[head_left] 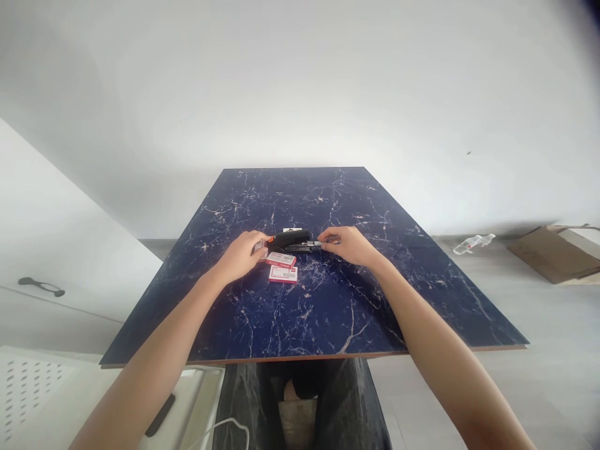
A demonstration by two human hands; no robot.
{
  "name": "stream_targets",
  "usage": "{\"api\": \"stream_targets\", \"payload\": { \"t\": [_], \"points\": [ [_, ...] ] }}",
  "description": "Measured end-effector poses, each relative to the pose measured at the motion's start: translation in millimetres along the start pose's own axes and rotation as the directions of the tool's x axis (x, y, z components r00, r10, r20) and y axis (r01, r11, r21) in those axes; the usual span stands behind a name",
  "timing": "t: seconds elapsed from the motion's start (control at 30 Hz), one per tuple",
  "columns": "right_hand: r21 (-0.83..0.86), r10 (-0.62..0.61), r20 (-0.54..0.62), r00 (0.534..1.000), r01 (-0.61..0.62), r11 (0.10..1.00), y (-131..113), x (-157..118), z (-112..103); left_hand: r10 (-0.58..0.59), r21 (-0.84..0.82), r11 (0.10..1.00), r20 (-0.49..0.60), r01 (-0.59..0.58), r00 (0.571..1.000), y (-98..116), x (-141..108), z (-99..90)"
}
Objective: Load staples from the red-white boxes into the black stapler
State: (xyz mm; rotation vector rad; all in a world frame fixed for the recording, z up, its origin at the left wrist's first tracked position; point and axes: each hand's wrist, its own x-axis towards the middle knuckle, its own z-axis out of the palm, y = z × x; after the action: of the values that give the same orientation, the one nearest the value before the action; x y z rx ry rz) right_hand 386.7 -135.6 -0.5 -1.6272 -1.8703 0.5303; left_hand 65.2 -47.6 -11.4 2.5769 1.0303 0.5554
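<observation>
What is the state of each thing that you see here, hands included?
Stapler: on the table, silver part sticking out
Left hand: on the stapler's end
Right hand: pinching the silver part
Nearest box: lying flat
Bottle: on its side
Carton: on the floor, flaps unclear

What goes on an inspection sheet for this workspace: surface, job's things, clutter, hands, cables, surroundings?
Surface: dark blue table with white veining.
Job's things: black stapler; red-and-white boxes beside it.
Clutter: clear plastic bottle and cardboard box on the floor, right.
Hands: left hand at the stapler's orange-marked end; right hand pinching its silver metal part.
Cables: white cable, lower left, below the table's near edge.
Surroundings: pale wall beyond; white cabinet, left.
</observation>
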Motion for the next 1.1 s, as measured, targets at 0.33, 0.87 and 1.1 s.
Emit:
{"api": "stream_targets", "payload": {
  "t": [0.33,0.87,1.1],
  "points": [
    [-0.045,0.014,-0.009,1.0,-0.014,0.999,1.4,2.1,4.6,-0.001,-0.006,1.0,0.009,0.001,1.0,1.1,-0.3,-1.4],
    [-0.136,0.143,-0.018,0.99,-0.144,0.98,-54.0,-24.4,30.3,-0.115,-0.066,0.992,-0.058,0.111,0.992,17.8,4.1,9.0],
    [-0.151,-0.133,-0.056,0.99,0.123,0.981,-52.3,-11.3,63.6,-0.102,-0.034,0.994,-0.096,0.1,0.99,24.8,3.4,9.7]
  ]
}}
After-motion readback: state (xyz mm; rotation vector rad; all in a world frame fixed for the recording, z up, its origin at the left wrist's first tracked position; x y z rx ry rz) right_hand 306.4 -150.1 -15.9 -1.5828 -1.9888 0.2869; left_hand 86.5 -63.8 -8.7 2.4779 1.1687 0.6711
